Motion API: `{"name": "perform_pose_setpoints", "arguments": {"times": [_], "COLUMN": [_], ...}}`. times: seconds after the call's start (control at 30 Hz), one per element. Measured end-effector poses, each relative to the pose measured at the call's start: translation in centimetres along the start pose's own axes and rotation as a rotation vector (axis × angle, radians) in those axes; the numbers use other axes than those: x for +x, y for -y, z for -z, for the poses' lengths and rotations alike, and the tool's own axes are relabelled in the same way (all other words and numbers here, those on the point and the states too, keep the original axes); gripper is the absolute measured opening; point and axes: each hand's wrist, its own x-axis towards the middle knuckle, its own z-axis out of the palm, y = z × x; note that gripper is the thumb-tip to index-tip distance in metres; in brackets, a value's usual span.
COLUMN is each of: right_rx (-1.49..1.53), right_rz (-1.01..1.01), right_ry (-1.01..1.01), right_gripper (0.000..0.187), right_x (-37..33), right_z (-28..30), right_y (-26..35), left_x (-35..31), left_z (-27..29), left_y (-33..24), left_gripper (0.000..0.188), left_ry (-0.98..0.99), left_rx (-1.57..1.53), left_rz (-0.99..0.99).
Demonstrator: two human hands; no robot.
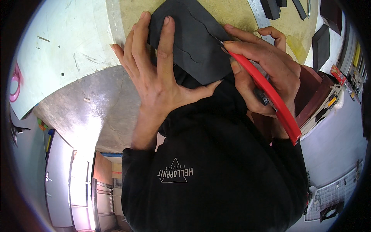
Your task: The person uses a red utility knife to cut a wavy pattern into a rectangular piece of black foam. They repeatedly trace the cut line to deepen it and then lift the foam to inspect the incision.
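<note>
— What lay under the hands?
— A table point(232, 15), with a black foam sheet point(197, 42) on its edge.
— And the left hand point(160, 73)?
— It lay flat, fingers spread, pressing the sheet down.
— The right hand point(262, 69)?
— Just beside it, clenched round a red utility knife point(270, 91), the blade tip touching the sheet's right edge.

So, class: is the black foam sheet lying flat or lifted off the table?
Flat: the black foam sheet lies on the table, pressed by the left hand.
</note>
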Motion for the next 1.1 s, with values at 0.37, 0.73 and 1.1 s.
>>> {"name": "perform_pose_setpoints", "arguments": {"times": [0.37, 0.73, 1.1], "right_rx": [0.032, 0.046, 0.089], "right_rz": [-0.033, -0.051, -0.077], "right_ry": [-0.041, -0.053, -0.017], "right_gripper": [0.029, 0.031, 0.031], "right_x": [-0.7, -0.9, -0.8], "right_z": [-0.4, -0.5, -0.2], "right_y": [0.0, 0.1, 0.4], "left_x": [-0.3, -0.7, -0.6], "left_z": [-0.5, -0.6, -0.6], "left_y": [-0.6, -1.2, -1.3], "left_gripper": [0.126, 0.127, 0.126], "left_ry": [-0.048, -0.058, -0.057], "left_rx": [-0.003, 0.019, 0.022], "left_rz": [0.025, 0.051, 0.055]}}
